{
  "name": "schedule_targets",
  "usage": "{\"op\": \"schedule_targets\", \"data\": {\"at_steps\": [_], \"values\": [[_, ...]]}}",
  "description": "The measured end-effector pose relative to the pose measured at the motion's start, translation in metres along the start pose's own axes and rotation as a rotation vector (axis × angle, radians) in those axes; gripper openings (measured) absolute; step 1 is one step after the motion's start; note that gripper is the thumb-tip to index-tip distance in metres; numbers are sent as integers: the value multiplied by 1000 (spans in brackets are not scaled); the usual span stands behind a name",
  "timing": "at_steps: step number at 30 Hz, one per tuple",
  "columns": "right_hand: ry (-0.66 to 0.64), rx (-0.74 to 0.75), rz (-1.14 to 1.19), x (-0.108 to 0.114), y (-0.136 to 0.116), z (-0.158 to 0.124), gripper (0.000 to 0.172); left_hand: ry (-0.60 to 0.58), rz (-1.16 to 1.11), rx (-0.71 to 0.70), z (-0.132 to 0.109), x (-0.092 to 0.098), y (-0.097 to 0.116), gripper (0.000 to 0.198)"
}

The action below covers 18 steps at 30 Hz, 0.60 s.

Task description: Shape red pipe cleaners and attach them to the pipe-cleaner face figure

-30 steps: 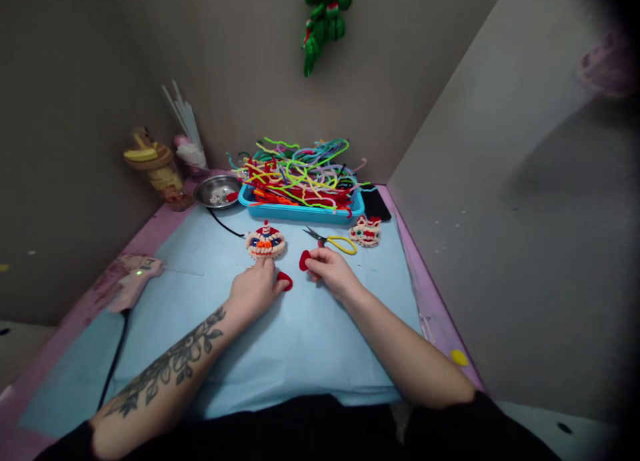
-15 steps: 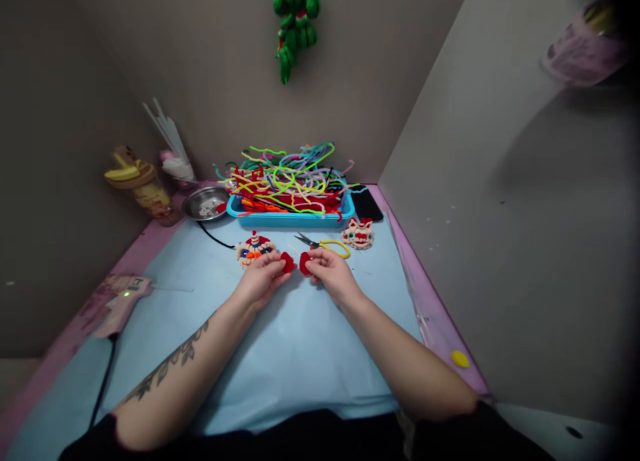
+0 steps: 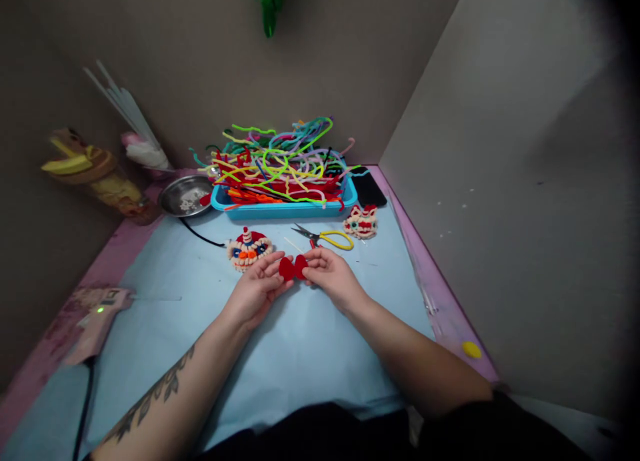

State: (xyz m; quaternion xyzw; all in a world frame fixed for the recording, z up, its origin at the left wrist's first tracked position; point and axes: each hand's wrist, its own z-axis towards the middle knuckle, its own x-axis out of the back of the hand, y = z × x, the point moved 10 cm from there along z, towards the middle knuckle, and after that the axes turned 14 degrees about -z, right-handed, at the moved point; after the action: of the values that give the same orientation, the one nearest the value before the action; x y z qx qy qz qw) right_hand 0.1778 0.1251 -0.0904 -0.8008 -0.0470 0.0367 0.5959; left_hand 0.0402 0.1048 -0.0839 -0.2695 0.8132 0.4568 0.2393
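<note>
Between the thumb and fingers of my left hand [image 3: 257, 287] is a flat rounded red piece [image 3: 287, 269]. My right hand [image 3: 330, 275] pinches a second red piece [image 3: 301, 266] of similar shape, its edge close beside the first; I cannot tell whether they touch. A lion-like face [image 3: 249, 249] in cream, red, blue and orange lies just beyond my left hand. Past my right hand rest yellow-handled scissors [image 3: 336, 239], blades partly open, and a smaller cream and red lion-like face [image 3: 361, 222].
A blue tray [image 3: 290, 211] heaped with coloured pipe cleaners stands at the back, beside a metal bowl [image 3: 173, 197] and a black phone [image 3: 369, 187]. The glue gun [image 3: 103, 321] lies at left, green light lit. A yellow piece [image 3: 471, 349] sits on the right edge.
The two red pieces have come closer together and show more of their flat faces. My head view has shifted, so the table's things appear higher and more spread out.
</note>
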Motion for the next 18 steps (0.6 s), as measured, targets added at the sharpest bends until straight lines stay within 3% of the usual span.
{"op": "schedule_targets", "data": {"at_steps": [18], "values": [[7,-7,11,-1,2,-2,32,-13,-24,55,0,1,-7,48]]}}
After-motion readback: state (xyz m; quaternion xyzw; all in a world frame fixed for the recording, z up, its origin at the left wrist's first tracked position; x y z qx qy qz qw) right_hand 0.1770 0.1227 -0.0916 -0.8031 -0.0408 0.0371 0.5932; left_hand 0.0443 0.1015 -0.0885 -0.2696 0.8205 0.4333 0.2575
